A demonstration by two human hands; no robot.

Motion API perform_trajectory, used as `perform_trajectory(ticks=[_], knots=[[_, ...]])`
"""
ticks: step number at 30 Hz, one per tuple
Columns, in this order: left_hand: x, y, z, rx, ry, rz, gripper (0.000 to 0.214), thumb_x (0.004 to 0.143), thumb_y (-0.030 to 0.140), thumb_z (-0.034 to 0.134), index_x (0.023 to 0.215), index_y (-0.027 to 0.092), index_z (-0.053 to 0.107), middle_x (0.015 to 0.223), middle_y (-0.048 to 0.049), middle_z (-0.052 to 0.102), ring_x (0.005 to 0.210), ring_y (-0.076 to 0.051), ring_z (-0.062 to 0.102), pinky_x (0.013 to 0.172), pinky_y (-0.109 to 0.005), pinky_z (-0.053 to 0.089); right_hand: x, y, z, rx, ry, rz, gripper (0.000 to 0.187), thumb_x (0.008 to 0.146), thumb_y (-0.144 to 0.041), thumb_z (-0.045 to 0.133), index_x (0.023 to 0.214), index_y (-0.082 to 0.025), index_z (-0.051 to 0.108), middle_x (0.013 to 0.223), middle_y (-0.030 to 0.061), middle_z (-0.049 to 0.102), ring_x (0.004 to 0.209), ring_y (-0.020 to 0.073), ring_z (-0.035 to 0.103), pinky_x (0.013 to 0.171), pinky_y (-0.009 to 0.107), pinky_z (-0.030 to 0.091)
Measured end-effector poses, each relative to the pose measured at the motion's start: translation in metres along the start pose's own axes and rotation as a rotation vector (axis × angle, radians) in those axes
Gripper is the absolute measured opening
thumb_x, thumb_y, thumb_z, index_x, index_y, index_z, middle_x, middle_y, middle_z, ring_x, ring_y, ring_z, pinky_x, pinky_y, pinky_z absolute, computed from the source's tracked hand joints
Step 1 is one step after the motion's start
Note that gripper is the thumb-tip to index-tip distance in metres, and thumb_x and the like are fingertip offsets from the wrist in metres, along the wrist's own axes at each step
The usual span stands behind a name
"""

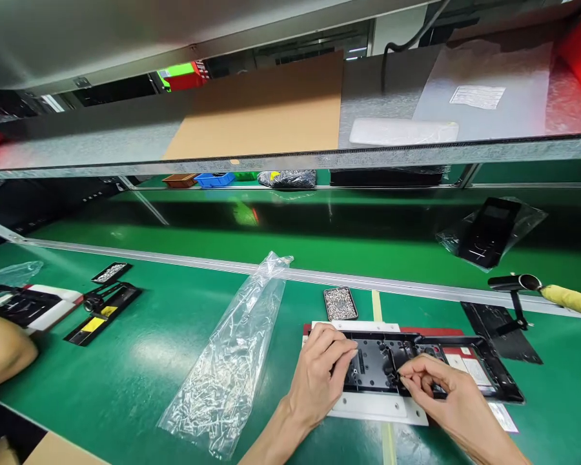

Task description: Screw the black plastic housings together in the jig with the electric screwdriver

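Observation:
A long black plastic housing (372, 361) lies open side up on a white fixture board (368, 405) at the lower right. My left hand (322, 365) is over the housing's left end, its fingers curled and the thumb close to the index finger. Whatever sits between those fingertips is hidden. At the middle of the housing, my right hand (440, 384) pinches something small and dark, too small to name. A shallow dark tray (340, 303) filled with small metal pieces stands just behind the housing.
Left of my hands lies a clear plastic bag (223, 368) of small parts. A metal ring holder (516, 283) with a yellow-wrapped handle (569, 300) is at right. Another person's arm (4, 349) rests far left near black parts (104, 310). A shelf (290, 161) crosses overhead.

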State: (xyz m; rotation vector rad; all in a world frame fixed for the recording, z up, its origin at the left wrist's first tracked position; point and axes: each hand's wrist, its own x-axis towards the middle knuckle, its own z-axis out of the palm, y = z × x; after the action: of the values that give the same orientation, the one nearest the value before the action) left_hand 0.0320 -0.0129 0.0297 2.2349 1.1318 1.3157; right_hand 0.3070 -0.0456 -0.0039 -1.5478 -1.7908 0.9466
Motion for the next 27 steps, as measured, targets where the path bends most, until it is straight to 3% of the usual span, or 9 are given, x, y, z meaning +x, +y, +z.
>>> perform_trajectory(ticks=[7,16,23,27], knots=[[-0.01,-0.003,0.005,0.004,0.052,0.02,0.023,0.101,0.002,0.063,0.114,0.019,0.072,0.096,-0.0064,0.074,0.097,-0.021,0.061,0.091,-0.04,0.058,0.004,-0.025,-0.002,-0.072,0.051,-0.167,0.029,0.104,-0.052,0.063,0.094,-0.028,0.076,0.086,0.0001,0.071,0.066,0.0129,0.064,0.061,0.023,0.055],[-0.012,-0.006,0.006,0.009,0.062,0.049,0.028,0.1,-0.001,0.063,0.118,0.019,0.071,0.097,-0.0071,0.073,0.097,-0.022,0.061,0.086,-0.039,0.06,0.007,-0.013,-0.002,-0.301,0.045,-0.437,0.019,0.111,-0.031,0.053,0.106,-0.027,0.072,0.099,0.0015,0.073,0.085,0.0158,0.074,0.074,0.027,0.062],[-0.014,-0.007,0.006,0.007,0.05,0.052,0.03,0.099,-0.003,0.064,0.12,0.018,0.07,0.1,-0.0082,0.073,0.099,-0.022,0.061,0.085,-0.039,0.059,0.007,-0.016,-0.011,-0.507,-0.054,-0.537,0.031,0.112,-0.016,0.043,0.107,-0.025,0.072,0.102,0.0019,0.074,0.089,0.0155,0.074,0.074,0.027,0.063],[-0.015,-0.008,0.006,0.007,0.052,0.05,0.029,0.098,-0.002,0.065,0.119,0.017,0.07,0.1,-0.0082,0.073,0.099,-0.022,0.061,0.085,-0.038,0.06,0.006,-0.016,-0.014,-0.535,-0.067,-0.594,0.032,0.111,-0.013,0.041,0.116,-0.023,0.071,0.111,0.0041,0.075,0.097,0.0164,0.074,0.082,0.027,0.064]])
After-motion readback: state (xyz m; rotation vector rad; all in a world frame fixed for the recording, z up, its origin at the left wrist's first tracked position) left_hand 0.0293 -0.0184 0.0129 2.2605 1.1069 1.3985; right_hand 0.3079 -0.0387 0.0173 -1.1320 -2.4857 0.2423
